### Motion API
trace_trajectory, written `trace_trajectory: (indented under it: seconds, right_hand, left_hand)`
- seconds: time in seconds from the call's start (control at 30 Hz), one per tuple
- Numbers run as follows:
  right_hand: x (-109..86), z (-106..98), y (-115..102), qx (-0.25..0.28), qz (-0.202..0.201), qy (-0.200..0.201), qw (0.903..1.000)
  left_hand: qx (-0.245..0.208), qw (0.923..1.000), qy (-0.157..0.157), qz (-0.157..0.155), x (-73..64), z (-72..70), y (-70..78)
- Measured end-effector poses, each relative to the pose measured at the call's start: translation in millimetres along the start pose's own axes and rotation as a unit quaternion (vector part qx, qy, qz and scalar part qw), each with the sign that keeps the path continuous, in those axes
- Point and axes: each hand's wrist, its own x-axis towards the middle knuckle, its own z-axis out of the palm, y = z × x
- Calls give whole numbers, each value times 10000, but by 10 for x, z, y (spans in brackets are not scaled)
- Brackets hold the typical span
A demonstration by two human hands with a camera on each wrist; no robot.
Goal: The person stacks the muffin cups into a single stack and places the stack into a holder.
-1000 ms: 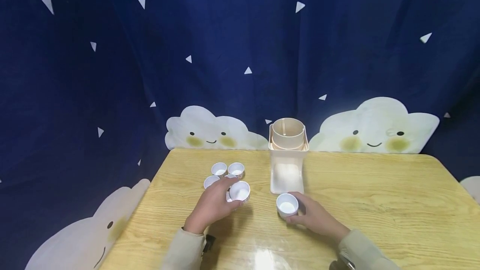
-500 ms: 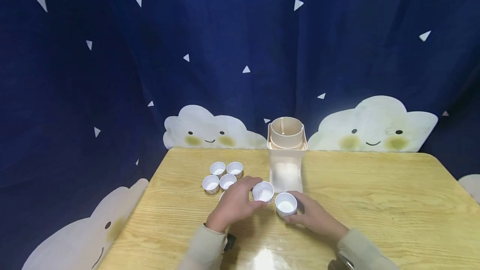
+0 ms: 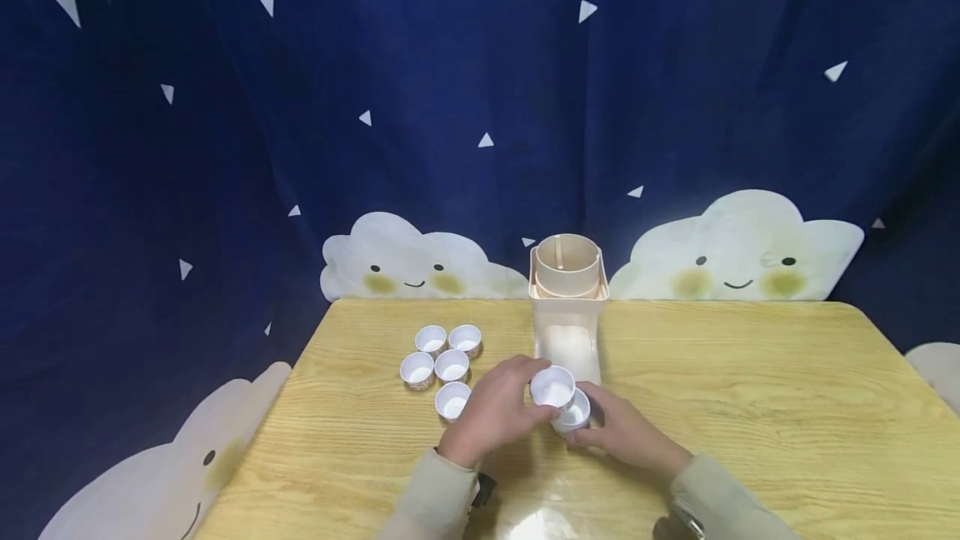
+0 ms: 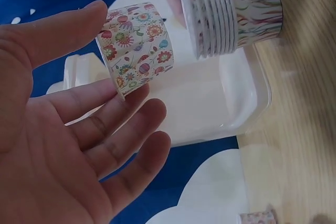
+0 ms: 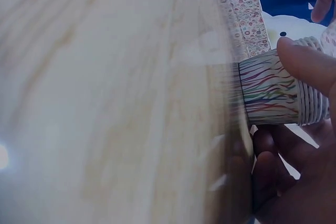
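Note:
My left hand (image 3: 501, 408) pinches a small paper cup (image 4: 139, 45) by its rim, between thumb and fingers. Flowers and colourful patterns cover its outside, and its inside is white. In the head view this cup overlaps the top of a stack of nested paper cups (image 4: 257, 11), whose lowest cup bears wavy coloured stripes. The right hand (image 3: 628, 432) holds that stack upright on the table, thumb on one side and fingers on the other. Several other paper cups (image 3: 452, 367) stand mouth up to the left of my left hand, which partly covers the nearest.
Behind the hands stands a cream plastic holder (image 3: 567, 348) with a round open tube (image 3: 567, 267) on top. The wooden table (image 3: 735, 382) reaches back to a dark blue curtain (image 3: 435, 65) with white clouds.
My left hand has carried the flowered cup rightward from the group of loose cups to over the stack. The right hand stays at the stack.

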Motion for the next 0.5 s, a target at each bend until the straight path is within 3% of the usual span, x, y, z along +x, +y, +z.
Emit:
trace_trajectory:
  seconds: [0.5]
  right_hand:
    - [13, 9, 38, -57, 15, 20, 10000]
  left_hand:
    - [142, 9997, -136, 126, 39, 106, 57]
